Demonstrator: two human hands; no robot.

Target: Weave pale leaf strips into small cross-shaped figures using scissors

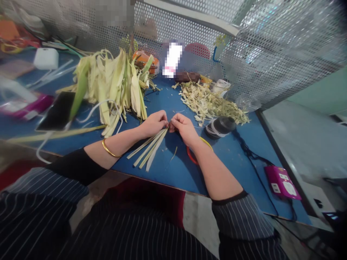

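Note:
Both hands meet over the middle of the blue table. My left hand (155, 122) is closed in a pinch at the gathered end of several pale corn husk strips (151, 148), which fan out toward the table's front edge. Close beside it, my right hand (184, 127) is also pinched, its fingertips almost touching the left ones. Whatever lies between the right fingers is too small to make out. Under the right forearm lies a red and yellow ring-shaped thing (192, 156), partly hidden. To the right, a black spool (220, 127) wound with pale thread lies on its side.
A large heap of corn husks (108, 85) covers the back left, near a dark phone (55, 112) and a white cable. Husk scraps (211, 99) lie at the back right before a perforated metal panel (187, 25). A magenta power strip (282, 182) with black cords sits at right.

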